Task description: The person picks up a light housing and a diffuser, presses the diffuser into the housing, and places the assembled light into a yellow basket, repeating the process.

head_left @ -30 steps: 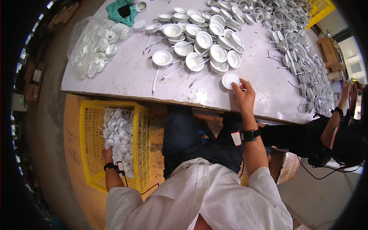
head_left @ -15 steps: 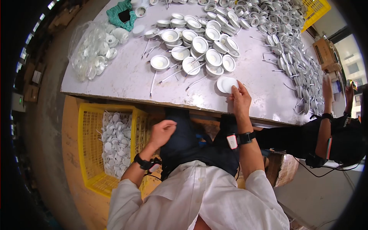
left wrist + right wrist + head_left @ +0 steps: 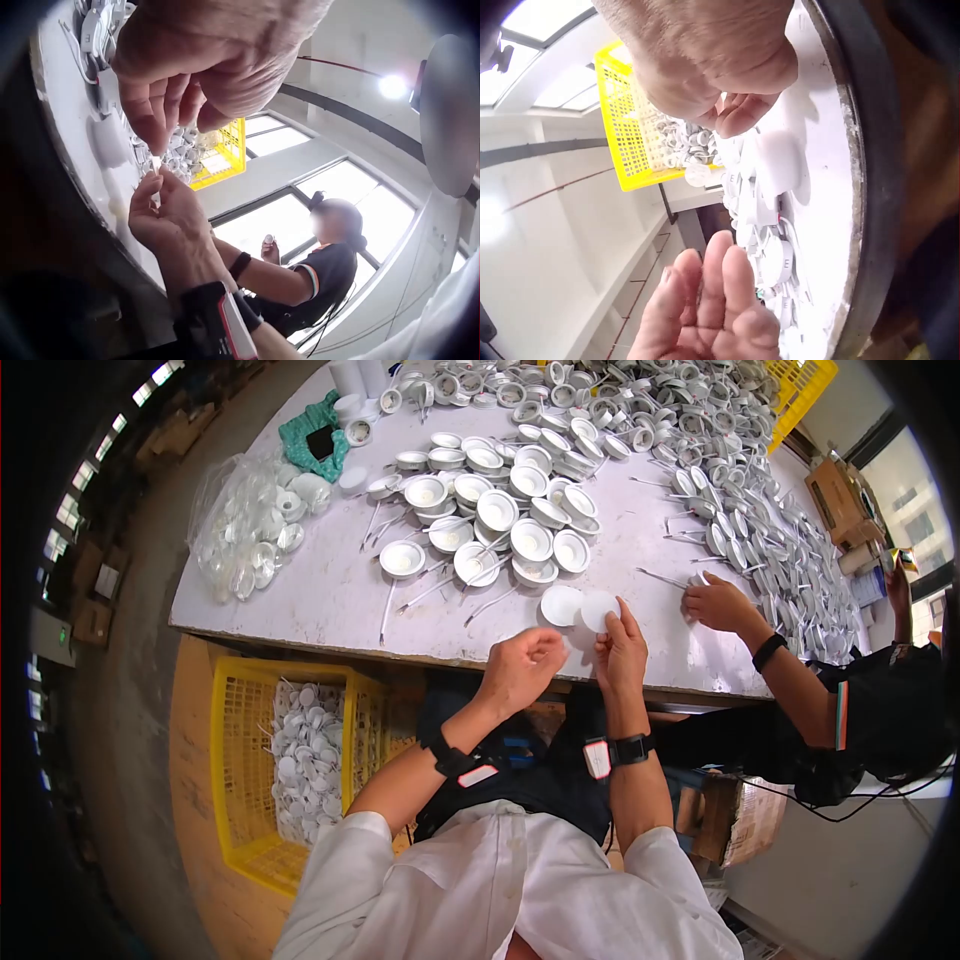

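My right hand (image 3: 622,650) pinches a thin white round disc (image 3: 599,610) by its edge, just above the near edge of the table. Another white disc (image 3: 562,606) lies on the table to its left, slightly overlapped by the held one. Close beside the right hand is my left hand (image 3: 522,672), with fingertips pointing toward it. In the right wrist view the left hand (image 3: 712,307) shows loosely extended fingers and nothing in its palm. A pile of white round lamp housings (image 3: 497,510) with trailing wires sits farther back.
A yellow crate (image 3: 230,760) of small white parts stands below the table at left. On the table are a clear bag (image 3: 235,530) of white pieces, a green bag (image 3: 312,438) and a larger housing heap (image 3: 690,420). Another person's hand (image 3: 722,603) reaches in from the right.
My left hand has come out of the yellow crate, up and right to beside the right hand. The right hand's disc has shifted off the other disc. Another person's hand has moved onto the table.
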